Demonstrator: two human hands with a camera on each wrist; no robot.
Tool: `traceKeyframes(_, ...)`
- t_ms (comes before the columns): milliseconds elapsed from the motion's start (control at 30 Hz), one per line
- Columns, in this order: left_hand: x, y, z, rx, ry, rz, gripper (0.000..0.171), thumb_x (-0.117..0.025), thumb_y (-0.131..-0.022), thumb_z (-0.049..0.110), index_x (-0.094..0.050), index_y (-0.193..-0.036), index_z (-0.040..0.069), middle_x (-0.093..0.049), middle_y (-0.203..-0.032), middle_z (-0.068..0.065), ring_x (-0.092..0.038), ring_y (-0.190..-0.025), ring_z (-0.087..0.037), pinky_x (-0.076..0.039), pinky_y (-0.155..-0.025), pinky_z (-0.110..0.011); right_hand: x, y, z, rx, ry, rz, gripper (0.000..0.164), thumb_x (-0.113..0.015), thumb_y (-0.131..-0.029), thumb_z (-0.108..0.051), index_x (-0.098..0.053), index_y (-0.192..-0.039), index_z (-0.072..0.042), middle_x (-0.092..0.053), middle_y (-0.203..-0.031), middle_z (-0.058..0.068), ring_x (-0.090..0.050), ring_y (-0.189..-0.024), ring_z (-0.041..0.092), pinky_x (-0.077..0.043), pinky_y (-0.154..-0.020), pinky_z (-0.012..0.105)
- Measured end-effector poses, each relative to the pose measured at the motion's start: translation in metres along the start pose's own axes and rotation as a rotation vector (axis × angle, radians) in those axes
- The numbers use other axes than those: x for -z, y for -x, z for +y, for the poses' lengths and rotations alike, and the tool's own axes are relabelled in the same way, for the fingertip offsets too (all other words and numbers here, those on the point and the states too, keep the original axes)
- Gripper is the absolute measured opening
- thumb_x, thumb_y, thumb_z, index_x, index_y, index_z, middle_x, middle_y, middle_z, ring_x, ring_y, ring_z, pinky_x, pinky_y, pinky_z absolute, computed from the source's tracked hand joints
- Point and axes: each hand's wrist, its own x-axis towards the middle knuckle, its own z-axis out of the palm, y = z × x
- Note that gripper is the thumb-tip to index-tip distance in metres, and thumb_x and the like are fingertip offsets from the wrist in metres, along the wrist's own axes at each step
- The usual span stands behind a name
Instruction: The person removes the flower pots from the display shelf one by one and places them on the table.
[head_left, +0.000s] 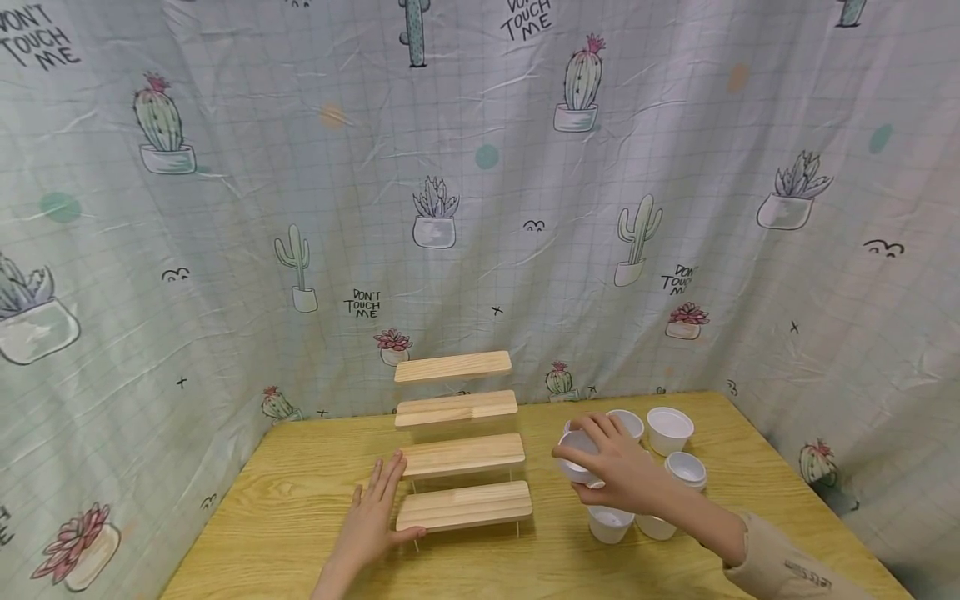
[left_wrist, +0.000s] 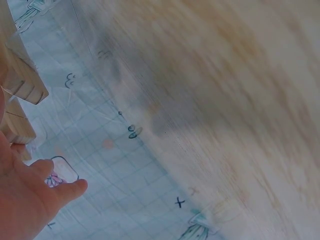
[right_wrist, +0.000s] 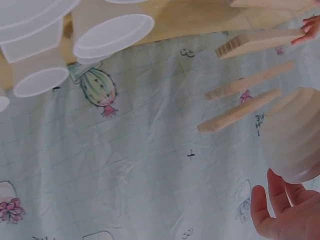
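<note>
A small white cup (head_left: 573, 467) is gripped between the thumb and fingers of my right hand (head_left: 622, 468), raised among the other white cups. Its ribbed side (right_wrist: 295, 137) shows in the right wrist view, with the fingertips at its rim. To the left stands a stepped rack with several pale wooden shelves (head_left: 467, 505). My left hand (head_left: 369, 515) rests against the rack's left side, fingers straight along the second shelf's end and thumb at the lowest shelf. The left wrist view shows that hand (left_wrist: 25, 192) close to the shelf ends (left_wrist: 22, 80).
Several white cups stand on the right of the wooden table (head_left: 300, 500), among them a back right cup (head_left: 670, 429), a stacked cup (head_left: 686, 469) and a front cup (head_left: 610, 523). A cactus-print curtain (head_left: 480, 275) hangs behind and at both sides.
</note>
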Motion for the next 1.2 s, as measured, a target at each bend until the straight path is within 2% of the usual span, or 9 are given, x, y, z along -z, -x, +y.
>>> traceKeyframes(67, 0.0, 0.0, 0.0, -0.001, -0.003, 0.0, 0.109, -0.068, -0.059, 0.06, -0.018, -0.143, 0.013, -0.015, -0.151, -0.003, -0.022, -0.132, -0.041, -0.025, -0.094, -0.07, 0.002, 0.006, 0.001, -0.006, 0.008, 0.014, 0.05, -0.076, -0.058, -0.028, -0.059, -0.105, -0.027, -0.052, -0.106, 0.009, -0.044, -0.095, 0.023, -0.038, -0.076, 0.043)
traceKeyframes(433, -0.001, -0.001, -0.001, -0.009, 0.001, 0.007, 0.109, -0.067, -0.059, 0.062, -0.018, -0.143, 0.013, -0.014, -0.151, -0.001, -0.022, -0.132, -0.041, -0.026, -0.093, -0.07, 0.015, 0.039, 0.012, -0.039, 0.035, 0.087, 0.053, -0.073, -0.05, -0.021, -0.061, -0.101, -0.025, -0.052, -0.103, 0.01, -0.042, -0.092, 0.023, -0.034, -0.072, 0.04)
traceKeyframes(533, -0.001, -0.001, -0.001, -0.013, -0.002, 0.009, 0.109, -0.066, -0.059, 0.063, -0.018, -0.143, 0.013, -0.015, -0.151, -0.002, -0.022, -0.132, -0.041, -0.026, -0.092, -0.071, 0.017, 0.048, 0.015, -0.057, 0.039, 0.081, 0.046, -0.07, -0.056, -0.025, -0.061, -0.101, -0.025, -0.052, -0.103, 0.009, -0.041, -0.091, 0.022, -0.033, -0.071, 0.039)
traceKeyframes(700, 0.0, -0.001, -0.001, -0.018, -0.006, 0.013, 0.108, -0.066, -0.059, 0.063, -0.019, -0.142, 0.012, -0.019, -0.149, -0.006, -0.023, -0.132, -0.042, -0.026, -0.092, -0.071, 0.02, 0.066, 0.021, -0.103, 0.021, 0.077, 0.028, -0.055, -0.076, -0.033, -0.061, -0.102, -0.025, -0.051, -0.103, 0.009, -0.039, -0.09, 0.021, -0.03, -0.069, 0.036)
traceKeyframes(833, 0.0, -0.001, -0.002, -0.011, -0.018, 0.006, 0.108, -0.065, -0.059, 0.064, -0.019, -0.142, 0.012, -0.018, -0.15, -0.005, -0.023, -0.132, -0.042, -0.027, -0.092, -0.07, 0.021, 0.079, 0.025, -0.138, 0.023, 0.091, 0.032, -0.041, -0.086, -0.043, -0.061, -0.102, -0.025, -0.052, -0.101, 0.01, -0.039, -0.087, 0.021, -0.03, -0.067, 0.037)
traceKeyframes(900, 0.0, 0.0, -0.002, -0.01, -0.02, 0.004, 0.108, -0.065, -0.059, 0.064, -0.019, -0.142, 0.012, -0.017, -0.15, -0.004, -0.023, -0.132, -0.042, -0.027, -0.092, -0.07, 0.021, 0.086, 0.027, -0.158, 0.038, 0.089, 0.039, -0.033, -0.088, -0.047, -0.061, -0.102, -0.025, -0.052, -0.1, 0.009, -0.039, -0.087, 0.02, -0.03, -0.066, 0.036)
traceKeyframes(1000, -0.001, 0.0, -0.002, -0.011, -0.015, 0.006, 0.108, -0.065, -0.06, 0.064, -0.019, -0.142, 0.012, -0.016, -0.15, -0.003, -0.023, -0.132, -0.042, -0.027, -0.092, -0.071, 0.022, 0.095, 0.03, -0.188, 0.049, 0.079, 0.045, -0.027, -0.088, -0.051, -0.061, -0.102, -0.025, -0.052, -0.099, 0.009, -0.04, -0.088, 0.021, -0.029, -0.067, 0.037)
traceKeyframes(1200, -0.001, 0.0, 0.0, -0.005, 0.002, 0.012, 0.108, -0.065, -0.059, 0.064, -0.02, -0.142, 0.013, -0.018, -0.15, -0.004, -0.024, -0.131, -0.042, -0.027, -0.091, -0.071, 0.024, 0.113, 0.035, -0.238, 0.083, 0.047, 0.05, -0.026, -0.087, -0.056, -0.062, -0.101, -0.024, -0.052, -0.099, 0.008, -0.041, -0.089, 0.021, -0.03, -0.067, 0.037)
